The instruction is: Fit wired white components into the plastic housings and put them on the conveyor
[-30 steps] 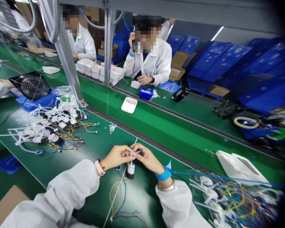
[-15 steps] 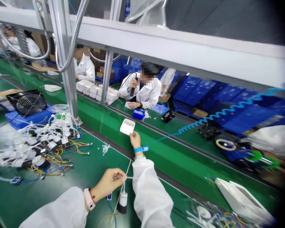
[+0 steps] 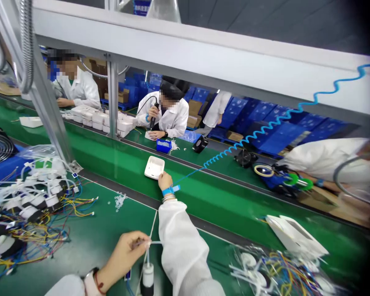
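Just ahead, white tray (image 3: 154, 166) touches right hand (image 3: 165, 181)

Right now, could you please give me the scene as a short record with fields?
Left hand: pinching a thin white tube above a white-and-black cylinder
Right hand: at the near-right corner of a white tray, grip unclear
Surface under white tray: green strip
At left: pile of wired parts, small white rings
At right: white casing, tangled wires
Across: co-worker holding a black tool
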### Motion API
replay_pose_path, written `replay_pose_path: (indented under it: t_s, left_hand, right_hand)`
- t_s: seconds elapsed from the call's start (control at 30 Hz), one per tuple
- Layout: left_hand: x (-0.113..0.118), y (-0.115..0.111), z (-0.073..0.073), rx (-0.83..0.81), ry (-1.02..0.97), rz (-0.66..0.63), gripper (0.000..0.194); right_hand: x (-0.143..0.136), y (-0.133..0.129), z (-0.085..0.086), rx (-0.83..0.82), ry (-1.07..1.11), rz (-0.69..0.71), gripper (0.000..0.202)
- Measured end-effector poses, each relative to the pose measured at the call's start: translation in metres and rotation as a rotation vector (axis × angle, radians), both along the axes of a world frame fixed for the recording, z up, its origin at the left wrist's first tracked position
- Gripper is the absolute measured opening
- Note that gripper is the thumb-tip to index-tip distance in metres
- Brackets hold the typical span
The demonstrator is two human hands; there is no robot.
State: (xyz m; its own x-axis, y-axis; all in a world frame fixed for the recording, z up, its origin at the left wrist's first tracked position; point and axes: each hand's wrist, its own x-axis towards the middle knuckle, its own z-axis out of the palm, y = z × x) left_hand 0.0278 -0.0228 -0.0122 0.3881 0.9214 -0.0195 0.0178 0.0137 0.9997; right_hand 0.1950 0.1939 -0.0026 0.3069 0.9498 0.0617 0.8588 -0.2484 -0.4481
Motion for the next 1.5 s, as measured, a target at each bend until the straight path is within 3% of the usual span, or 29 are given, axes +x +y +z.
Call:
replay_pose_path:
  t_s: [0.2, 0.4, 0.5, 0.6, 0.67, 0.8, 0.9, 1.0, 1.1, 1.23, 1.3, 1.37, 1.43, 1.5]
  left_hand:
    - [-0.003, -0.003, 0.010, 0.062, 0.082, 0.010, 0.025]
    - [-0.005, -0.011, 0.023, 0.203, 0.192, -0.027, 0.016]
    - [-0.005, -0.019, 0.033, 0.199, 0.116, -0.089, 0.016]
    - [-0.005, -0.028, 0.047, 0.218, 0.133, -0.182, 0.014]
    - [-0.008, -0.034, 0.058, 0.295, 0.217, -0.251, 0.013]
    - [-0.018, -0.040, 0.077, 0.638, 0.445, -0.379, 0.018]
    - [-0.027, -0.042, 0.095, 0.847, 0.586, -0.395, 0.021]
    - [-0.030, -0.043, 0.123, 0.941, 0.687, -0.403, 0.016]
    - [-0.023, -0.039, 0.156, 0.963, 0.775, -0.410, 0.013]
    - [0.004, -0.026, 0.187, 1.041, 0.847, -0.404, 0.013]
    - [0.019, -0.017, 0.194, 1.060, 0.881, -0.427, 0.011]
    - [0.031, -0.006, 0.197, 1.008, 0.913, -0.450, 0.013]
    - [0.037, 0.008, 0.199, 0.897, 0.889, -0.482, 0.014]
    - [0.037, 0.025, 0.199, 0.724, 0.779, -0.572, 0.014]
  right_hand:
    - [0.003, -0.078, 0.010, 0.116, -0.042, 0.096, 0.035]
    - [0.021, -0.188, -0.009, 0.262, -0.011, 0.198, 0.046]
    - [0.025, -0.233, -0.017, 0.232, 0.016, 0.182, 0.050]
    - [0.022, -0.262, -0.021, 0.149, -0.015, 0.160, 0.052]
    - [0.020, -0.272, -0.024, 0.110, -0.039, 0.152, 0.052]
    - [0.017, -0.277, -0.021, 0.127, 0.001, 0.136, 0.054]
    - [0.021, -0.278, -0.008, 0.339, 0.165, 0.152, 0.057]
    - [0.022, -0.284, 0.014, 0.592, 0.401, 0.223, 0.052]
    - [0.011, -0.295, 0.040, 0.614, 0.591, 0.362, 0.043]
    - [-0.019, -0.304, 0.070, 0.389, 0.675, 0.598, 0.051]
    - [-0.031, -0.301, 0.075, 0.337, 0.723, 0.578, 0.055]
    - [-0.035, -0.292, 0.073, 0.315, 0.793, 0.489, 0.045]
    - [-0.029, -0.279, 0.067, 0.264, 0.868, 0.428, 0.034]
    - [-0.013, -0.267, 0.064, 0.143, 0.944, 0.452, 0.033]
